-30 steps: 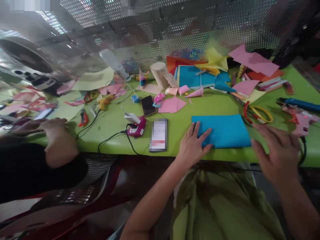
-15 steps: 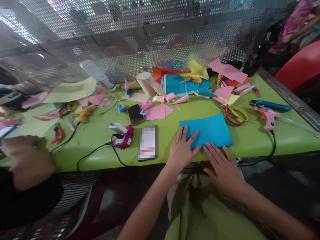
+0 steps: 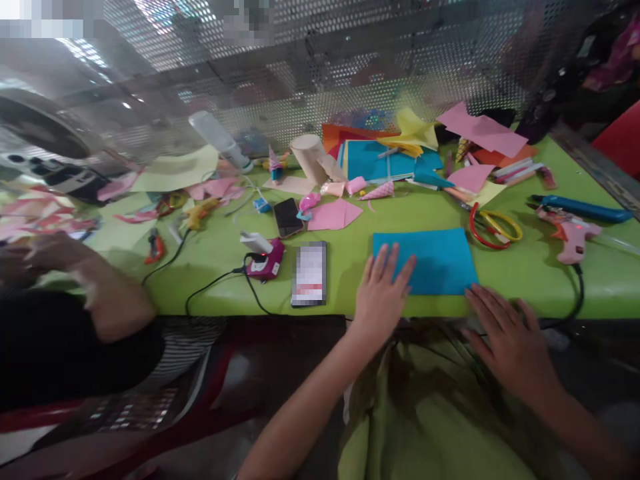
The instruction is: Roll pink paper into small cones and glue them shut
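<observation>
A blue sheet (image 3: 440, 260) lies flat near the front edge of the green table (image 3: 345, 273). My left hand (image 3: 383, 293) rests on the sheet's left part with its fingers spread, holding nothing. At the sheet's lower right corner, the fingertips of my right hand (image 3: 510, 333) touch or nearly touch it; its fingers are stretched out and the thumb stands apart. A phone with a lit screen (image 3: 309, 273) lies to the left of my left hand. Red and yellow scissors (image 3: 495, 227) are just beyond the sheet's right side.
A pink glue gun (image 3: 575, 240) and a blue cutter (image 3: 585, 208) lie at the right. Left of the phone sits a purple power adapter (image 3: 267, 260) with cables. Papers, a cardboard roll (image 3: 311, 160) and a bottle (image 3: 220, 140) stand behind. A person's hand (image 3: 95, 273) is at the left.
My right hand has slid right along the sheet's front edge to its corner, away from my left hand. The camera view has shifted, and the other person's hands have moved.
</observation>
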A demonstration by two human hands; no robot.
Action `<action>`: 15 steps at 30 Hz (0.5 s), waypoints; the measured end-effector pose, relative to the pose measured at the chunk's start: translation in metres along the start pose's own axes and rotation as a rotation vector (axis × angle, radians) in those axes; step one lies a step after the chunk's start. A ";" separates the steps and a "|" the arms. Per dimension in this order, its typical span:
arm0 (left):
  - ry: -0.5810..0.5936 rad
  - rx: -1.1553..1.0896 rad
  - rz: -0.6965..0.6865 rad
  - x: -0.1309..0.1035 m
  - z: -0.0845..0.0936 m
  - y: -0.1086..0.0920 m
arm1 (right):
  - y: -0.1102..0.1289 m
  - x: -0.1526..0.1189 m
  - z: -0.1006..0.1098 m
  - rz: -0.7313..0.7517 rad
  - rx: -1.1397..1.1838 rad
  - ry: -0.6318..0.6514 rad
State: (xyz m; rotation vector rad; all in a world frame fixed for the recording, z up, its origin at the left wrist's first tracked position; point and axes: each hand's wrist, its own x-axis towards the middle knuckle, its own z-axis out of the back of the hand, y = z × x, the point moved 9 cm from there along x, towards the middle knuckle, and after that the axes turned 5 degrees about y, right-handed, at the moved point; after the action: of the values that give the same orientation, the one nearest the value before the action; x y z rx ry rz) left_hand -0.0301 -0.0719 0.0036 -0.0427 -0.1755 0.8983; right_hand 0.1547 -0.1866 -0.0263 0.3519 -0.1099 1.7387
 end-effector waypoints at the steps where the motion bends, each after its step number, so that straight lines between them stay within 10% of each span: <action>1: 0.008 0.001 -0.048 -0.005 -0.002 -0.016 | 0.000 0.000 0.000 0.005 0.005 -0.007; 6: 0.101 -0.099 -0.179 -0.027 -0.024 -0.065 | 0.000 0.000 0.001 0.027 -0.005 -0.051; 15: 0.088 -0.043 0.069 -0.069 -0.019 0.005 | -0.004 -0.002 0.000 0.030 -0.033 -0.108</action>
State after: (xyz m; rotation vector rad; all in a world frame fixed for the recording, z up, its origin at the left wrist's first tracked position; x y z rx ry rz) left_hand -0.0725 -0.1219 -0.0247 -0.1286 -0.1112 0.9591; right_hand 0.1586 -0.1876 -0.0268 0.4215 -0.2223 1.7451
